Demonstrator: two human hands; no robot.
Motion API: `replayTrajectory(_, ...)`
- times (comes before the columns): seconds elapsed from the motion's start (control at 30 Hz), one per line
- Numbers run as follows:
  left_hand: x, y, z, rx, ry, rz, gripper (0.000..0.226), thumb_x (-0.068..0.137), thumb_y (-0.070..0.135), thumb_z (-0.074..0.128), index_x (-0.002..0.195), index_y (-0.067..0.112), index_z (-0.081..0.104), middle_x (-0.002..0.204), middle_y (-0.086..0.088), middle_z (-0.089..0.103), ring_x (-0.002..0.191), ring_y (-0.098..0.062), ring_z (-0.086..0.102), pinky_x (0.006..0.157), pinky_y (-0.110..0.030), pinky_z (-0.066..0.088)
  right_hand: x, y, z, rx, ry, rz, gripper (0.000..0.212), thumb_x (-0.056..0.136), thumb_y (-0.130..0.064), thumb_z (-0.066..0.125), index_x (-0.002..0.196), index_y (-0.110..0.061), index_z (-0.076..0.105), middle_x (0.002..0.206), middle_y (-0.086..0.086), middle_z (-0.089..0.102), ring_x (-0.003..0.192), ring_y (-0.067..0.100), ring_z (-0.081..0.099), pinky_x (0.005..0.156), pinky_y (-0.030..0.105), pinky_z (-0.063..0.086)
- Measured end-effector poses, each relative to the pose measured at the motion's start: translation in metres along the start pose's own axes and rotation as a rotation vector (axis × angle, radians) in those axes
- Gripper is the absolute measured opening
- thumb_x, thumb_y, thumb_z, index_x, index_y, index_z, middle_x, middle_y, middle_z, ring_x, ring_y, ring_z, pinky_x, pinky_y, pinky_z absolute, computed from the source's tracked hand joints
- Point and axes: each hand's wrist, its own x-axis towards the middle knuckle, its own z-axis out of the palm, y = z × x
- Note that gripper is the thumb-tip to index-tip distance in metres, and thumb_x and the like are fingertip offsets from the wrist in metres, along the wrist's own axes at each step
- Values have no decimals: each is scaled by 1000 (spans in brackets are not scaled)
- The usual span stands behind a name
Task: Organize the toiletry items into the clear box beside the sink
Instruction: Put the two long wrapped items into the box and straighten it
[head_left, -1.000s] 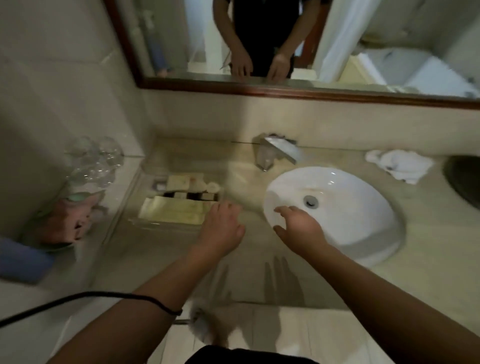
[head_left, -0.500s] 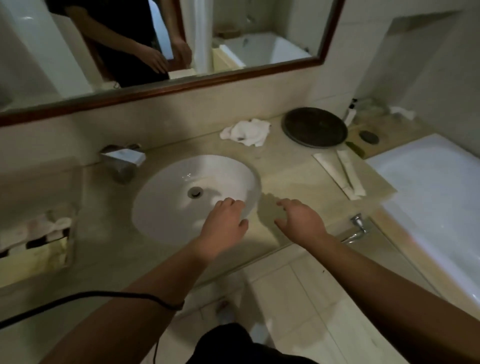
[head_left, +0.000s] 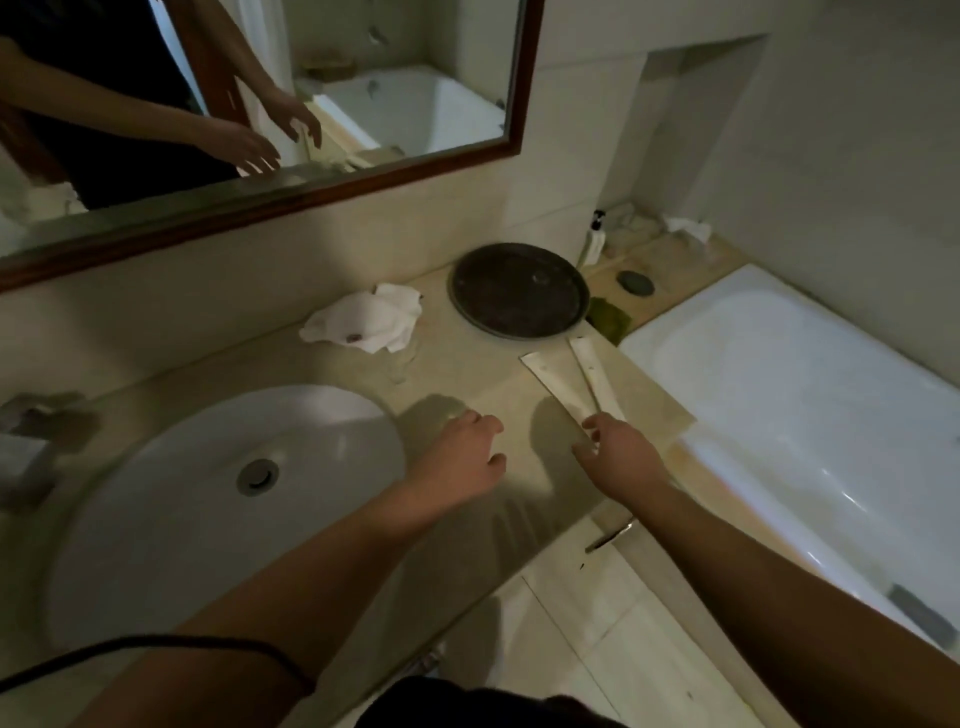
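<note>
Two long white toiletry packets (head_left: 563, 382) lie side by side on the beige counter, right of the white sink (head_left: 218, 483). My right hand (head_left: 621, 457) is at their near ends, fingertips touching them, fingers apart with nothing gripped. My left hand (head_left: 462, 462) hovers over the counter between the sink and the packets, fingers loosely curled and holding nothing. The clear box is out of view to the left.
A round dark tray (head_left: 519, 291) sits behind the packets, a crumpled white cloth (head_left: 369, 322) to its left. A small pump bottle (head_left: 595, 241) stands in the wall niche. A white bathtub (head_left: 810, 415) lies right of the counter. A mirror (head_left: 249, 104) hangs above.
The view has swung right, away from the clear box and past the sink. Both hands moved right along the counter; my right hand now reaches the white packets.
</note>
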Motion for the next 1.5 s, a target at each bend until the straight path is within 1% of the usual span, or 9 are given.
replayTrajectory(0.33,94,51,26,-191,-164,-198,29,91,28,59,112,8,58,110,-15,62,103,-30,58,88,-37,46,86,47,-16,5,14,128,45,87,-48,56,123,-20,53,108,5,63,89,23,62,70,37,55)
replayTrajectory(0.5,134,89,50,-253,-93,-439,37,91,36,55,109,5,63,114,-14,65,106,-29,61,87,-34,48,127,71,-16,-3,-115,22,36,92,-45,52,115,-17,53,105,3,63,91,20,60,80,36,51)
replayTrajectory(0.63,164,115,70,-274,63,-565,35,84,38,62,106,12,66,107,-10,68,101,-28,65,81,-34,51,147,86,-17,43,-196,-74,30,88,-43,57,104,-19,50,90,-1,59,77,16,58,62,31,44)
replayTrajectory(0.77,178,130,79,-227,101,-730,25,79,32,66,96,14,65,96,-4,68,85,-22,66,68,-30,51,159,94,-20,141,-330,-137,25,87,-40,60,95,-17,65,80,-1,61,75,18,61,65,30,46)
replayTrajectory(0.9,182,130,81,-239,71,-800,24,83,30,61,99,13,64,101,-6,67,92,-24,64,72,-30,46,164,103,-21,174,-434,-184,21,86,-41,61,80,-21,64,71,-5,59,71,14,60,66,30,48)
replayTrajectory(1.03,176,114,72,-415,34,-869,26,80,26,67,97,7,65,95,-11,68,88,-26,68,75,-36,58,164,93,-18,145,-506,-215,17,85,-38,62,75,-25,59,74,-5,63,68,10,60,68,30,52)
replayTrajectory(1.2,138,89,54,-741,137,-919,22,86,19,66,102,4,65,95,-11,69,74,-18,65,52,-22,52,149,49,-14,235,-578,-324,14,84,-35,66,81,-24,58,78,-7,63,72,8,63,59,23,52)
replayTrajectory(1.4,30,36,23,-975,385,-945,27,84,22,67,102,2,63,99,-14,69,85,-25,66,69,-31,54,86,-34,3,359,-699,-435,11,86,-29,68,93,-27,60,93,-4,67,86,14,67,75,37,58)
replayTrajectory(1.5,-44,4,7,-1093,540,-935,28,83,20,69,100,-1,62,98,-18,69,85,-27,68,71,-35,58,38,-85,20,371,-735,-515,13,85,-22,70,82,-23,57,84,-4,65,77,14,64,69,32,55)
